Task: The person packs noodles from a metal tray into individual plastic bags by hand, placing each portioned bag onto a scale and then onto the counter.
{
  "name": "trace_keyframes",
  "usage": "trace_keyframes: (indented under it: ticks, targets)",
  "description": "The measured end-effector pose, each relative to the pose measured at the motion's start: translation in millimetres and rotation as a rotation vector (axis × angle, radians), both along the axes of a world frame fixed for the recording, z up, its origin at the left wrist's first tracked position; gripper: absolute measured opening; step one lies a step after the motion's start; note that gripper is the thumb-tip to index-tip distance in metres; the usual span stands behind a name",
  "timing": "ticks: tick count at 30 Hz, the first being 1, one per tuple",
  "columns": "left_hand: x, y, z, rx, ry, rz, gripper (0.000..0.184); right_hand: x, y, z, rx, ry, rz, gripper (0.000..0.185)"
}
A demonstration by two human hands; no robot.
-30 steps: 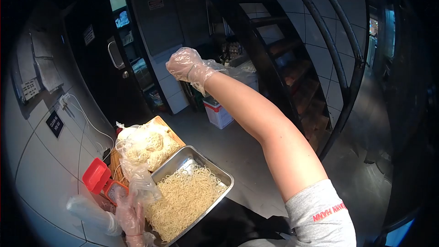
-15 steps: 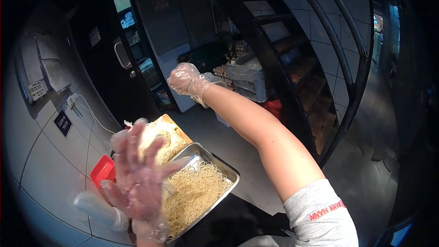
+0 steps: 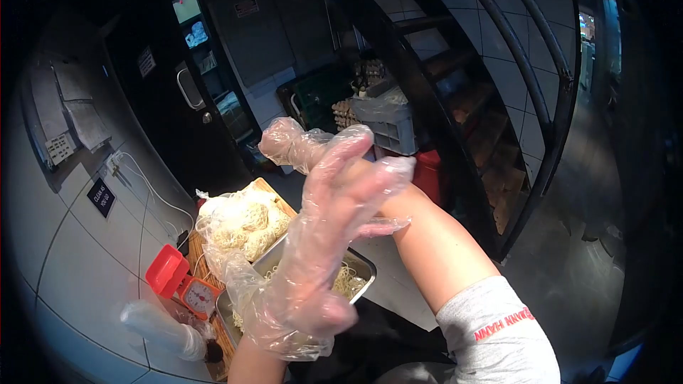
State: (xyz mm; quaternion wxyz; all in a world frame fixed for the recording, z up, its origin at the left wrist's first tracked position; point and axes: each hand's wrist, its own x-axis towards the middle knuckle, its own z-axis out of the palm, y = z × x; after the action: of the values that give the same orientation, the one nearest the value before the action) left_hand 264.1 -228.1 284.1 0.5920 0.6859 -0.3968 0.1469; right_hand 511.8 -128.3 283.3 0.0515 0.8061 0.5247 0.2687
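Note:
My left hand (image 3: 324, 235), in a clear plastic glove, is raised in front of the metal tray (image 3: 366, 264) with its fingers spread and nothing in them. It hides much of the loose noodles (image 3: 348, 282). Beyond it my right hand (image 3: 284, 144), also gloved, is held out with curled fingers; whether anything is inside them is hidden. The left fingers overlap the right forearm in view; contact cannot be made out. A clear bag of noodles (image 3: 245, 222) lies on a wooden board (image 3: 274, 195) behind the tray.
A red scale (image 3: 199, 296) with a dial stands left of the tray, near a rolled clear plastic bundle (image 3: 160, 331). White cables (image 3: 146, 178) hang on the tiled wall. A dark staircase (image 3: 455, 99), a grey crate (image 3: 391, 128) and a red container (image 3: 427, 174) are farther back.
My left hand has risen from beside the scale, moving up and right across the tray toward my right forearm. My right hand has shifted slightly down in view.

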Motion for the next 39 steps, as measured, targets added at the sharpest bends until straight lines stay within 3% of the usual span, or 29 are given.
trace_keyframes:
  ticks: [3, 10, 21, 23, 26, 30, 33, 39]
  targets:
    - [3.6, -1.5, 1.4, 0.123, 0.061, -0.057, 0.097, -4.8, -6.9, -4.6, 0.105, -0.083, 0.083, 0.015]
    - [4.0, 5.7, 0.4, 0.295, 0.132, -0.117, 0.097, -5.0, -2.2, -8.9, 0.103, -0.070, 0.081, 0.015]
    - [7.4, 5.5, 10.0, 0.317, 0.107, -0.047, 0.096, 2.2, 2.8, -12.3, 0.181, -0.094, 0.107, 0.013]
    - [5.0, 0.1, 10.1, 0.109, 0.032, 0.058, 0.100, -0.5, -1.8, -10.0, 0.202, 0.026, 0.136, 0.017]
    - [1.8, -6.4, 12.3, -0.214, -0.107, 0.147, 0.108, 18.1, 6.0, -12.9, 0.327, 0.406, 0.223, 0.024]
    - [2.6, 2.1, 10.7, -0.284, -0.152, 0.181, 0.106, 47.5, 24.5, -34.7, 0.538, 1.043, 0.341, 0.030]
    - [9.2, 14.1, -1.2, -0.291, -0.126, 0.195, 0.104, 29.9, 23.9, -37.1, 0.439, 0.883, 0.243, 0.027]
    - [27.2, -58.9, 6.4, -0.540, 0.003, 0.132, 0.093, -4.5, 32.9, -44.2, 0.239, 0.473, 0.181, 0.023]
